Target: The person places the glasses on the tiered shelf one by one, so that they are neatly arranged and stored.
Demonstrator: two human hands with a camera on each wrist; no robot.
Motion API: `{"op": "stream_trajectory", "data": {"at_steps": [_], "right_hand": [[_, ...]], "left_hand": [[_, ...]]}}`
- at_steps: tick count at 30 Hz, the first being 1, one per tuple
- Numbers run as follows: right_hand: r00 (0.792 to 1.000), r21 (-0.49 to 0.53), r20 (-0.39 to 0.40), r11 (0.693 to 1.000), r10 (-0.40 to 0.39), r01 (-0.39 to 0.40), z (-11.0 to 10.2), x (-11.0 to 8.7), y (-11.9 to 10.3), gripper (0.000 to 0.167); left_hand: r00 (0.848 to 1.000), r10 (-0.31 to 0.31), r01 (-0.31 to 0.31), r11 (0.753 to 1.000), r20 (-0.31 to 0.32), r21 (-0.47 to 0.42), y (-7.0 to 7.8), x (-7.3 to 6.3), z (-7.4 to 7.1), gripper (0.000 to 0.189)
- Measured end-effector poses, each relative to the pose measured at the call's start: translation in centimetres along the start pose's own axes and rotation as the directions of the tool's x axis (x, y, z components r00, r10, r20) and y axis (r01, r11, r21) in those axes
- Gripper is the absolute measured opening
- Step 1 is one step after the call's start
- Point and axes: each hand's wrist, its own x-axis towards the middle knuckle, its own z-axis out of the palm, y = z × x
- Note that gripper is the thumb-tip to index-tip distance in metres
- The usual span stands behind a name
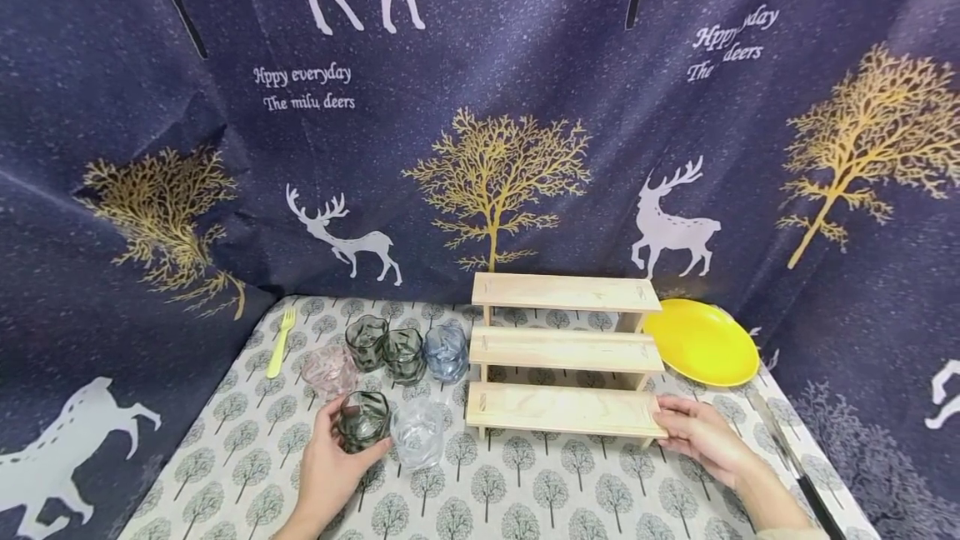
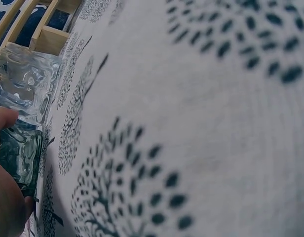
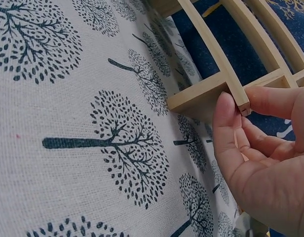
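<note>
Three green cups (image 1: 364,421), one blue cup (image 1: 447,354), one pink cup (image 1: 328,371) and one clear cup (image 1: 417,435) made six in all. There was one rack (image 1: 566,350) with three boards (image 1: 562,412), one plate (image 1: 705,344), one fork (image 1: 279,348) and one knife (image 1: 817,507). One left hand (image 1: 335,465) and one right hand (image 1: 703,438) showed. The one backdrop (image 1: 487,48) bore three gold trees (image 1: 493,207), and one cloth (image 1: 457,482) was there.

The white tablecloth (image 1: 457,494) is tree-patterned in dark green, the near-left glass (image 1: 365,419) tinted grey-green, the tiered shelf (image 1: 562,409) coloured pale tan.
</note>
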Motion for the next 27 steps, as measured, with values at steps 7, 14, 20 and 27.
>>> {"op": "stream_trajectory", "data": {"at_steps": [7, 14, 20, 27], "right_hand": [[1.000, 0.005, -0.001, 1.000, 0.003, -0.003, 0.1, 0.3, 0.4, 0.067], [1.000, 0.007, 0.003, 1.000, 0.018, -0.019, 0.1, 0.5, 0.4, 0.070], [1.000, 0.018, 0.010, 0.999, 0.026, -0.027, 0.0, 0.4, 0.2, 0.070], [0.999, 0.020, 0.015, 0.999, 0.038, -0.038, -0.1, 0.2, 0.3, 0.071]], "left_hand": [[0.999, -0.034, 0.034, 0.999, 0.001, -0.006, 0.1, 0.0, -0.5, 0.105], [0.996, -0.073, 0.071, 0.996, -0.044, -0.054, 1.6, 0.0, -1.6, 0.111], [0.991, 0.014, -0.026, 0.995, -0.135, -0.091, 4.2, -0.1, -2.8, 0.105], [0.964, 0.171, -0.197, 0.974, -0.205, -0.114, 7.8, 0.5, -2.9, 0.099]]}}
